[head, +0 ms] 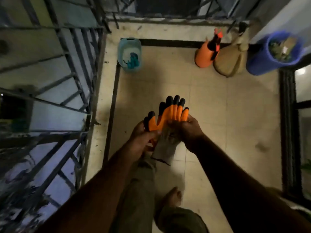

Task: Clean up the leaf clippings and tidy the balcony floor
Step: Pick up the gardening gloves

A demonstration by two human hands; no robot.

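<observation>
Together, our left hand (143,137) and right hand (188,130) pinch the gloves (168,115); soft, light and floppy, they are best gripped at the cuffs.

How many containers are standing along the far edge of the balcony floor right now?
4: a light blue tub far left, an orange spray bottle, a tan sack beside it, and a blue bucket far right.

Two bare hands hold orange gloves (168,115) with black tips above a tiled balcony floor (218,101). The left hand (143,137) grips the thumb side, the right hand (188,130) the finger side. Far off stand a teal bucket (129,54), orange sprayer (204,54), tan sack (229,61) and blue pot (262,59). A railing (58,81) runs left.
</observation>
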